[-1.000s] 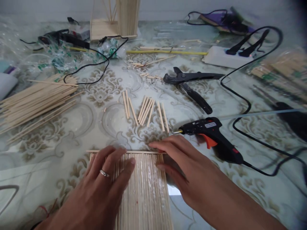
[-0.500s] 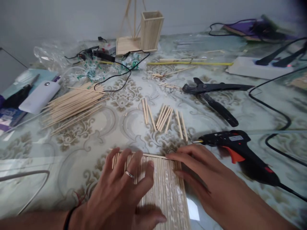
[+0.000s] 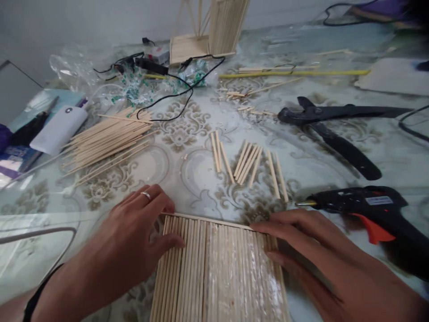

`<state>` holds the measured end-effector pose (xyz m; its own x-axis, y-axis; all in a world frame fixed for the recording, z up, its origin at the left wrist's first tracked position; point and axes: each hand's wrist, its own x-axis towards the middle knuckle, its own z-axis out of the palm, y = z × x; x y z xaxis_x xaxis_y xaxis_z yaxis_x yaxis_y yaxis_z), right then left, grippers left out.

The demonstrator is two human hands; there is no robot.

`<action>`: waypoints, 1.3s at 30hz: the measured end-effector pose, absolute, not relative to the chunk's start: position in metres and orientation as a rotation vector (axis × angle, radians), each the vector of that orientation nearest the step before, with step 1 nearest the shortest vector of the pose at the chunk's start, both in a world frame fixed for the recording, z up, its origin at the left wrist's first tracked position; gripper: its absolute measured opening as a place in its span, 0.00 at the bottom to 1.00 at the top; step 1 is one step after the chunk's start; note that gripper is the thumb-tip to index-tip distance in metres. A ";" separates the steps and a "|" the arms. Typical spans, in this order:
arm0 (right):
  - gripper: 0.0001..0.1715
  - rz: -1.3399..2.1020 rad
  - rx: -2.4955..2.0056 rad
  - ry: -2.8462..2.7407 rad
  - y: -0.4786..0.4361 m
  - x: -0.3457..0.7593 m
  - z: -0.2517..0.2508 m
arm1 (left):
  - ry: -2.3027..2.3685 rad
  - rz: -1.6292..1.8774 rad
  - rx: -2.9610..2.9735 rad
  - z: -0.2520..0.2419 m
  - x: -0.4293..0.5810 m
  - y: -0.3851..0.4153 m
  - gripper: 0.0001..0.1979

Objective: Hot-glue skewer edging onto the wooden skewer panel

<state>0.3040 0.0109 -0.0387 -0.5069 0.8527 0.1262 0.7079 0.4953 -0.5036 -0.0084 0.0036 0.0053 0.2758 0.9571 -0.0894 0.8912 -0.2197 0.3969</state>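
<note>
A flat panel of wooden sticks (image 3: 197, 268) laid side by side lies before me, shiny with glue on its right half. One thin crosswise stick (image 3: 221, 222) runs along its far edge. My left hand (image 3: 134, 237), wearing a ring, grips the far left corner, fingers curled over the edge and thumb on top. At the far right corner, my right hand (image 3: 328, 255) has its index finger against the end of the crosswise stick and its thumb at the panel's side. A black glue gun (image 3: 365, 201) with an orange trigger lies beyond my right hand.
Short cut sticks (image 3: 246, 163) lie past the panel, with black cutters (image 3: 335, 116) to their right. Long sticks (image 3: 110, 138) are piled at left near a white power bank (image 3: 60, 129). A stick-built box (image 3: 226, 27) stands at the back. Black cables (image 3: 191, 91) cross the table.
My left hand has moved left, from lying across the panel to its far left corner, uncovering the left-hand sticks. My right hand stays at the far right corner. The view has shifted slightly.
</note>
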 end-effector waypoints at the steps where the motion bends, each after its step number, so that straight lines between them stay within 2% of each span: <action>1: 0.14 0.556 -1.316 -2.387 0.010 0.305 -0.040 | 1.692 0.240 2.168 0.005 -0.007 0.003 0.13; 21: 0.13 0.487 -1.277 -2.409 0.014 0.304 -0.035 | 1.759 0.193 2.076 0.005 -0.003 0.004 0.13; 31: 0.16 0.682 -1.286 -2.414 0.017 0.306 -0.025 | 1.585 0.262 2.319 0.000 -0.008 0.004 0.14; 33: 0.16 0.733 -1.313 -2.416 0.017 0.304 -0.022 | 1.461 0.315 2.373 0.000 -0.008 0.004 0.17; 37: 0.18 0.788 -1.322 -2.382 0.017 0.300 -0.016 | 1.239 0.369 2.364 0.001 -0.004 0.001 0.32; 39: 0.18 0.814 -1.317 -2.377 0.017 0.298 -0.014 | 1.187 0.373 2.365 0.000 0.002 0.000 0.32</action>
<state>0.2976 0.0172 -0.0136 -0.5327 0.8463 -0.0087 0.6737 0.4178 -0.6095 0.0019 -0.0001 0.0002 0.5900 0.8067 0.0323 0.6805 -0.5185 0.5178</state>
